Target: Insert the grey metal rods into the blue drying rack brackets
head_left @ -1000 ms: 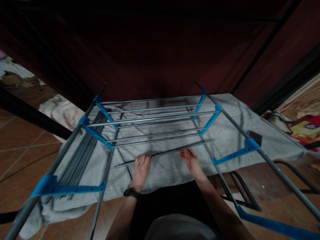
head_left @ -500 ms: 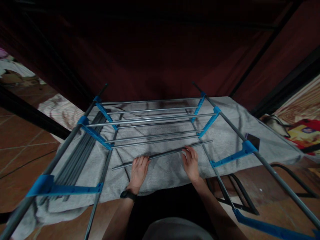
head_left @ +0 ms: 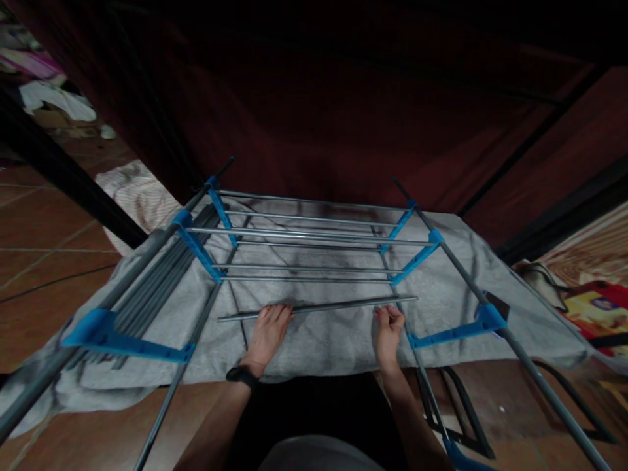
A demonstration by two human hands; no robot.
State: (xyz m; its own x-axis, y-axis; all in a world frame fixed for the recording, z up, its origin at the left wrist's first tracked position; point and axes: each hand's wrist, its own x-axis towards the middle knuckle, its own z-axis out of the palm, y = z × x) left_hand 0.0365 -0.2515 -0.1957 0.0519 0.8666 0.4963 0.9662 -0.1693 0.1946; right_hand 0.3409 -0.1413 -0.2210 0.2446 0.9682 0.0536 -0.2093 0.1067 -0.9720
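A loose grey metal rod (head_left: pixel 338 305) lies crosswise over a grey towel (head_left: pixel 314 333), just in front of a drying rack's frame (head_left: pixel 314 235) with blue plastic brackets. My left hand (head_left: pixel 267 333), a dark watch on its wrist, rests flat with its fingertips on the rod's left part. Toward the rod's right end, my right hand (head_left: pixel 390 327) has its fingers curled around it. Several rods are fitted between the blue brackets farther back.
Long grey side tubes (head_left: pixel 495 320) run toward me on both sides, with blue brackets (head_left: pixel 122 340) in the foreground. A bundle of spare rods (head_left: pixel 152 281) lies at the left. Dark red fabric hangs behind. The floor is brown tile, with a patterned mat at the right.
The rod has swung from slanted to nearly level. My right hand slid right along it and closed on it. The view shifted a little to the left.
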